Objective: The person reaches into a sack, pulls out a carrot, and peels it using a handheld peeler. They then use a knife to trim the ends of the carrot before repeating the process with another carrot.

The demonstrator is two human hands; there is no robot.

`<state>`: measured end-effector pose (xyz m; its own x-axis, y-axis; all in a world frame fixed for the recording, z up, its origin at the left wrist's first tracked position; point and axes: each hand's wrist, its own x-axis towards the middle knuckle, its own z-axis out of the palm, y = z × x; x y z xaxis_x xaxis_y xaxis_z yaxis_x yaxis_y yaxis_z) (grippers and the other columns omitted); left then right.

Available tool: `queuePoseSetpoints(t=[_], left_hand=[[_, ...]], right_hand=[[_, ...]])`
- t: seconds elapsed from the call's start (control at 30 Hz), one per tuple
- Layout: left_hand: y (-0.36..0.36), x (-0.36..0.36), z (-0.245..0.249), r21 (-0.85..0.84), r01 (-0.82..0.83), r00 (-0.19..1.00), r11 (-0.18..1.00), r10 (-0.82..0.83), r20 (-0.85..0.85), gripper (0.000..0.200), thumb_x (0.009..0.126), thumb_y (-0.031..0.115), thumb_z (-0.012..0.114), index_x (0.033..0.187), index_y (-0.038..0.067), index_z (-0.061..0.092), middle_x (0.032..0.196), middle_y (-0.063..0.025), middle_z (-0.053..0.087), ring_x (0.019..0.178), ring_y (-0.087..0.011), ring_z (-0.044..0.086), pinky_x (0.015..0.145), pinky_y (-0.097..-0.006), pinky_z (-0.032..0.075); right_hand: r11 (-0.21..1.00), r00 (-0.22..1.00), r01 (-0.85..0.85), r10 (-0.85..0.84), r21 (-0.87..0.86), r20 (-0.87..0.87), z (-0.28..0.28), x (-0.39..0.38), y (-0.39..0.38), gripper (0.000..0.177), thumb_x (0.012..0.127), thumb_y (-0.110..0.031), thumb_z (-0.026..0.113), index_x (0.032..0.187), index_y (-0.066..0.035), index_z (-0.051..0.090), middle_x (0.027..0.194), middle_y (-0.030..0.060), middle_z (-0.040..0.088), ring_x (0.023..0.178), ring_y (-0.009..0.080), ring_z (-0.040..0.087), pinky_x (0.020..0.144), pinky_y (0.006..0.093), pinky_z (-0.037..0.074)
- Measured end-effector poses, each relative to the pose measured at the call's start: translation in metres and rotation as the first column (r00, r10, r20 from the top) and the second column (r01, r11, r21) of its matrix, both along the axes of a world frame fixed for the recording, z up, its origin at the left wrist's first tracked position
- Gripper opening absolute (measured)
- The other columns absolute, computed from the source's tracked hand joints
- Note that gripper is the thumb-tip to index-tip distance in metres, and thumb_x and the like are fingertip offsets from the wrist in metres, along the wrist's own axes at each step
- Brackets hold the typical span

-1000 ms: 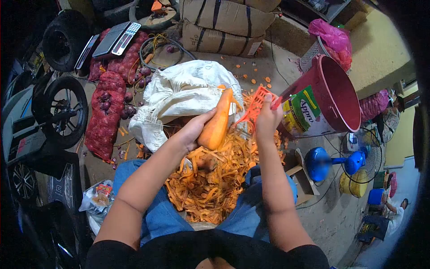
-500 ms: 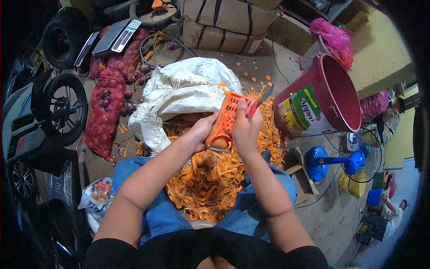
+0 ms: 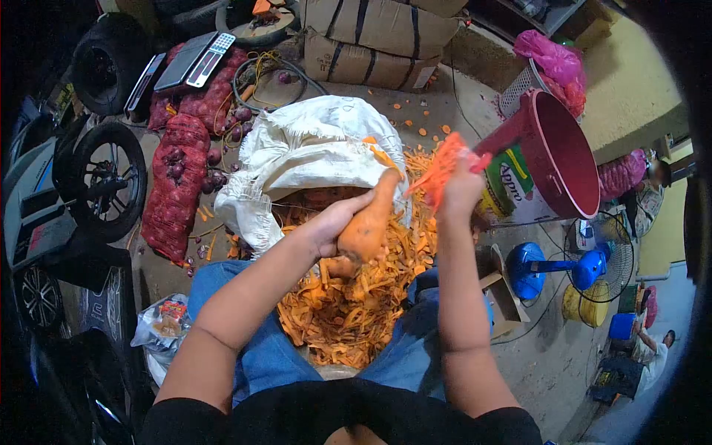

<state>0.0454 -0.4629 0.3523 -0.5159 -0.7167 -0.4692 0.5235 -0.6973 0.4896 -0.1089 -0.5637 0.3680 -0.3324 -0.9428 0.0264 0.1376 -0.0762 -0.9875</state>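
Note:
My left hand (image 3: 334,226) is closed around a large carrot (image 3: 368,231), whose thin end points up and away from me. To the right, my right hand (image 3: 461,193) grips an orange-red plastic peeler (image 3: 443,167), smeared by motion and raised apart from the carrot. A red piece beside that fist is too blurred to make out. Between my knees and below both hands lies a heap of carrot peelings (image 3: 345,319). An open white woven sack (image 3: 319,137) rests just beyond the carrot, its mouth toward me.
A tall red bucket (image 3: 545,156) leans close to my right hand. A blue fan (image 3: 556,267) and a small cardboard box (image 3: 504,297) stand right. Net bags of onions (image 3: 174,189) and a motorbike wheel (image 3: 107,182) are left. Taped cartons (image 3: 371,55) stand behind; a person (image 3: 653,356) is far right.
The peeler has come off the carrot and swung up and to the right with my right hand. My left hand still holds the carrot in nearly the same place.

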Motion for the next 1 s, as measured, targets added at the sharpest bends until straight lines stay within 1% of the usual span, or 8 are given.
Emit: queuePoseSetpoints(t=[0.23,0.43,0.5,0.57,0.77,0.83,0.93,1.0], left_hand=[[0.002,-0.009,0.006,0.018,-0.162,0.984,0.987,0.16,0.075,0.037,0.085,0.033,0.027,0.101,0.003,0.043,0.086,-0.0099,0.054,0.07,-0.0186,0.056,0.06,-0.0328,0.049],[0.011,-0.013,0.01,0.005,0.029,0.985,1.0,-0.03,0.169,0.038,0.084,0.036,0.03,0.099,0.003,0.044,0.079,-0.0092,0.054,0.065,-0.0193,0.056,0.057,-0.0302,0.048],[0.007,-0.009,0.01,-0.03,-0.005,0.984,1.0,0.01,0.178,0.038,0.084,0.035,0.03,0.1,0.003,0.044,0.079,-0.0094,0.054,0.065,-0.0201,0.056,0.057,-0.0305,0.048],[-0.001,-0.003,0.002,-0.007,-0.086,0.994,0.996,0.086,0.061,0.037,0.084,0.034,0.031,0.101,0.003,0.043,0.082,-0.0105,0.054,0.066,-0.0199,0.056,0.057,-0.0311,0.048],[-0.007,-0.01,0.0,0.026,-0.178,0.983,0.984,0.179,-0.035,0.039,0.085,0.035,0.028,0.102,0.004,0.044,0.085,-0.0092,0.054,0.067,-0.0195,0.056,0.057,-0.0326,0.048],[-0.005,-0.013,0.0,-0.011,-0.265,0.957,0.964,0.264,0.121,0.04,0.085,0.035,0.027,0.1,0.003,0.045,0.084,-0.0086,0.055,0.068,-0.0198,0.056,0.057,-0.0324,0.048],[0.004,-0.013,0.011,-0.057,0.052,0.979,0.997,-0.04,0.2,0.04,0.085,0.035,0.028,0.1,0.002,0.045,0.082,-0.0092,0.055,0.068,-0.0181,0.056,0.058,-0.0295,0.048],[0.012,-0.02,0.008,-0.027,0.195,0.967,0.981,-0.187,0.171,0.041,0.084,0.037,0.03,0.099,0.001,0.044,0.08,-0.0105,0.055,0.067,-0.0175,0.056,0.058,-0.0299,0.047]], right_hand=[[0.95,0.89,-0.309,0.269,-0.052,-0.369,-0.002,0.036,0.05,0.024,0.08,-0.022,0.045,0.075,0.001,0.049,0.064,0.0069,0.05,0.06,0.0122,0.044,0.055,0.028,0.037],[0.931,0.735,0.288,-0.364,-0.223,-0.572,-0.06,-0.035,-0.044,0.023,0.081,-0.021,0.044,0.072,-0.001,0.05,0.059,0.0022,0.047,0.052,0.0079,0.043,0.048,0.0238,0.035],[0.964,0.949,0.245,-0.217,0.101,-0.231,-0.018,-0.029,-0.026,0.023,0.081,-0.021,0.044,0.072,-0.001,0.049,0.06,0.0029,0.048,0.051,0.0078,0.044,0.047,0.0236,0.035],[0.998,0.998,0.046,-0.044,0.046,-0.054,-0.01,-0.013,-0.011,0.022,0.081,-0.022,0.044,0.073,-0.002,0.048,0.059,0.0007,0.046,0.05,0.0068,0.042,0.047,0.023,0.035],[0.943,0.909,-0.296,0.23,-0.15,-0.349,-0.002,0.042,0.056,0.022,0.081,-0.018,0.044,0.068,0.0,0.048,0.058,0.0033,0.046,0.054,0.0103,0.041,0.051,0.0257,0.035],[0.951,0.886,-0.275,0.194,-0.141,-0.422,0.001,0.043,0.059,0.023,0.081,-0.018,0.043,0.07,0.001,0.048,0.06,0.007,0.048,0.055,0.0122,0.042,0.051,0.027,0.036],[0.968,0.955,-0.058,-0.018,-0.244,-0.296,-0.001,0.024,0.022,0.023,0.08,-0.02,0.046,0.072,0.002,0.047,0.06,0.0084,0.048,0.055,0.0134,0.043,0.052,0.0287,0.036],[0.95,0.78,0.189,-0.298,-0.248,-0.55,-0.022,-0.016,-0.019,0.022,0.08,-0.019,0.046,0.072,0.002,0.047,0.061,0.0056,0.049,0.055,0.0122,0.044,0.052,0.0277,0.036]])
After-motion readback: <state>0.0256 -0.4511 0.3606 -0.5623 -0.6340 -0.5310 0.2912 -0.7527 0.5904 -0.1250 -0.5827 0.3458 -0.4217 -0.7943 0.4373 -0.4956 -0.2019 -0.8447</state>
